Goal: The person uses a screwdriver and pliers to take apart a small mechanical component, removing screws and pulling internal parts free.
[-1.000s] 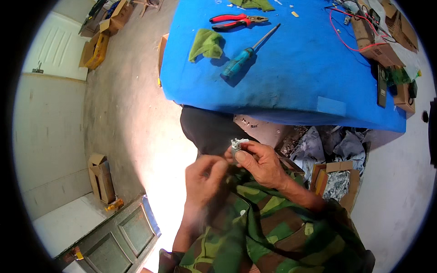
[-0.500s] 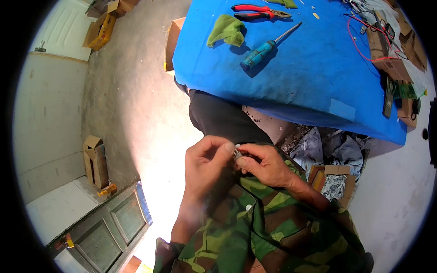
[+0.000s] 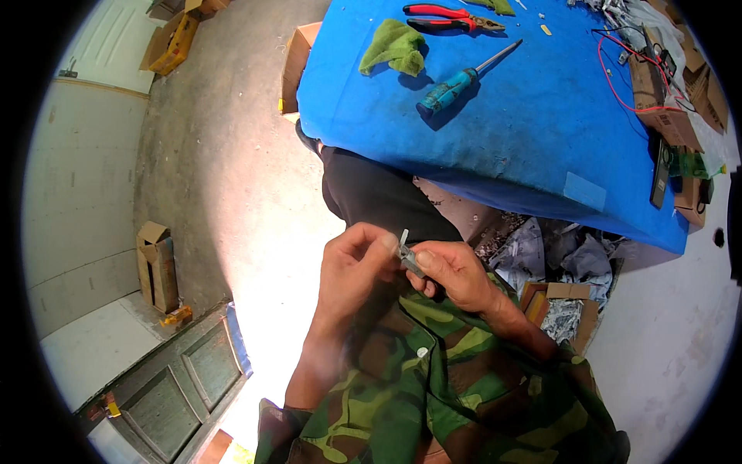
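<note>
Over my lap, my right hand (image 3: pixel 452 272) pinches a small grey metal piece (image 3: pixel 411 263) between thumb and fingers. A thin pale tab sticks up from its upper end; its exact kind is too small to make out. My left hand (image 3: pixel 357 259) is closed right beside it, with thumb and forefinger pressed together at the piece's left side. Whether the left fingertips grip the same piece or another tiny part I cannot tell. On the blue-covered table (image 3: pixel 525 131) ahead lie a blue-handled screwdriver (image 3: pixel 448 93), red-and-black pliers (image 3: pixel 448 18) and a green cloth (image 3: pixel 394 48).
Red and black wires (image 3: pixel 610 81) and cardboard boxes crowd the table's right side, near a dark flat device (image 3: pixel 660 174). Under the table edge stands an open carton (image 3: pixel 587 321) of shiny scraps. A tall cardboard box (image 3: pixel 158 271) stands on the floor at left.
The small metal piece has tilted in my right hand, and its pale tab now shows upright. My left fingers have drawn slightly away from it. The view has shifted a little.
</note>
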`<state>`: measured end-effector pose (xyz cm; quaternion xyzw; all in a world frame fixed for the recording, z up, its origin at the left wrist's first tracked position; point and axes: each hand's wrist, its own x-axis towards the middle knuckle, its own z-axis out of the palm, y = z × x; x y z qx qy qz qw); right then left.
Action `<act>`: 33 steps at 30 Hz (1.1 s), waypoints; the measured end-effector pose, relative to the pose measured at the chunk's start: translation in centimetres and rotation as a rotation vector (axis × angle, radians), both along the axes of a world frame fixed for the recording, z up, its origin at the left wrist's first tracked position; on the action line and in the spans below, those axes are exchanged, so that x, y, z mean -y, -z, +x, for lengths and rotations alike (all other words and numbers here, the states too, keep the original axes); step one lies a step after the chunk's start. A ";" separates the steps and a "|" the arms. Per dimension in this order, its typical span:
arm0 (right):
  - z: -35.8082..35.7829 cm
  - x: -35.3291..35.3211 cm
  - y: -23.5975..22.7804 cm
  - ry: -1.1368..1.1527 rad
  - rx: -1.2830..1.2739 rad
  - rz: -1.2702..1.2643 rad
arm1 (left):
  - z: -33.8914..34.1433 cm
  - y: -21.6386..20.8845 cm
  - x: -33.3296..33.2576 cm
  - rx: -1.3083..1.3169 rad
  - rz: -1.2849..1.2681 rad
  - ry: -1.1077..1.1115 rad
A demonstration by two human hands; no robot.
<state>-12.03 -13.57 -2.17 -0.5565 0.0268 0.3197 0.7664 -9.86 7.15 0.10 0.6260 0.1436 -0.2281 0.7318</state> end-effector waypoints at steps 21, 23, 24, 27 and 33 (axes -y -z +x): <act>0.8 0.7 -0.3 0.148 -0.081 0.040 | 1.0 -0.7 1.6 0.070 0.061 -0.024; 1.5 1.4 -0.9 0.196 -0.049 0.041 | 1.8 -1.2 1.6 0.128 0.082 -0.040; 1.8 1.7 -1.1 0.247 -0.038 0.039 | 2.2 -1.4 1.6 0.142 0.110 -0.034; 2.6 3.1 -0.7 0.360 -0.016 0.090 | 3.3 -1.9 1.9 0.195 0.187 -0.017; 3.2 4.8 -0.4 0.452 -0.036 0.173 | 3.7 -1.9 3.5 0.270 0.210 0.030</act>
